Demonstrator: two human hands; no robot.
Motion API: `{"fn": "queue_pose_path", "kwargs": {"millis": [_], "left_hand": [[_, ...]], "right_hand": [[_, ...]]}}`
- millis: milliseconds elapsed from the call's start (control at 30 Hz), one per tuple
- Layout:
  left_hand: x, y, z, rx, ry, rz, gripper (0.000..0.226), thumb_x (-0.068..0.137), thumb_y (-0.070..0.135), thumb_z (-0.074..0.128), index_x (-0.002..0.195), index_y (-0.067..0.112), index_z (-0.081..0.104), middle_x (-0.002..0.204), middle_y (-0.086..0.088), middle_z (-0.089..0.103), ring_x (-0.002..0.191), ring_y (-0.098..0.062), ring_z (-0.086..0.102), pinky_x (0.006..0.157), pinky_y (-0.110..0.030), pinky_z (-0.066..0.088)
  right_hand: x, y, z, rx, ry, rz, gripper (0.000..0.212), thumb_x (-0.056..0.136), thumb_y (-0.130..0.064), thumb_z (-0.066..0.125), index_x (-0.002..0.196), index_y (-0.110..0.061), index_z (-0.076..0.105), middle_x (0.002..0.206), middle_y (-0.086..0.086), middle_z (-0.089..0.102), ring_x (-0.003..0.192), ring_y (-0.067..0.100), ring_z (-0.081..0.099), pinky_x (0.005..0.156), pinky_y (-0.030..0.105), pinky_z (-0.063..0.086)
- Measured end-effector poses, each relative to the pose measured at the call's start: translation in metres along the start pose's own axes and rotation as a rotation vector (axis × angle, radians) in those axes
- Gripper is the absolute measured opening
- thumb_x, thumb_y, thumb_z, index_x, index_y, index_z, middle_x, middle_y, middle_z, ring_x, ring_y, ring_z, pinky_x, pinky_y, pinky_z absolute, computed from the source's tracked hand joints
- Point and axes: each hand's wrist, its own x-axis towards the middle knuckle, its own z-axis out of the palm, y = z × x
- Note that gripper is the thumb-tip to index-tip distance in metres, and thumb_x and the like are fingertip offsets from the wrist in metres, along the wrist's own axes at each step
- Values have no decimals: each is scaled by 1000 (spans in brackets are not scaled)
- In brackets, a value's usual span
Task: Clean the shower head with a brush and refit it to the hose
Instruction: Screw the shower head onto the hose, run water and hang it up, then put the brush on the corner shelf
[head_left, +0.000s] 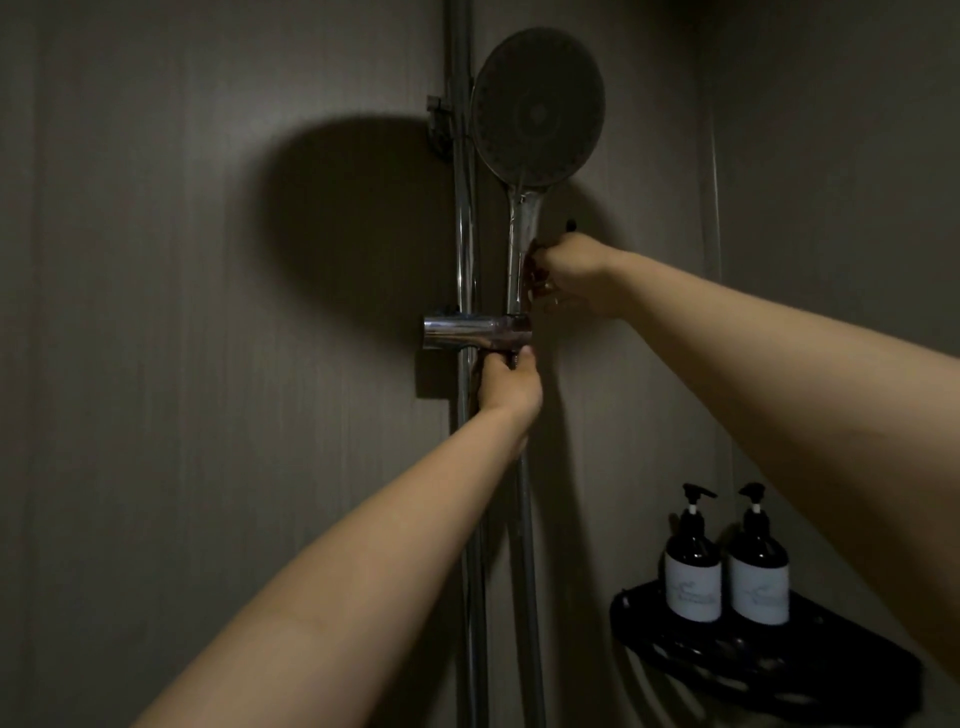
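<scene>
A round shower head (537, 106) faces me, its chrome handle standing in a chrome holder (475, 332) on the vertical rail (462, 218). My right hand (569, 278) grips the handle just above the holder, fingers curled round it. My left hand (506, 382) grips the hose end right beneath the holder. The hose (527, 545) hangs straight down from there. No brush is in view. The room is dim.
A black corner shelf (769, 660) at the lower right carries two dark pump bottles (693, 566) with pale labels. A small bracket (439, 122) fixes the rail to the grey wall. The shower head's shadow falls on the wall to the left.
</scene>
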Motion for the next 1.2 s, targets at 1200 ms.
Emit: {"fn": "queue_pose_path", "kwargs": {"millis": [1200], "left_hand": [[-165,-130,83,-312,-375,-419,24,96,8,42,113,7,59,97,-12,65,87,-19,63,75,-28,53]], "right_hand": [[-230,211,-4,293,66,321,22,99,-6,34,109,-25,34,111,10,64,81,19,60,60,24,46]]}}
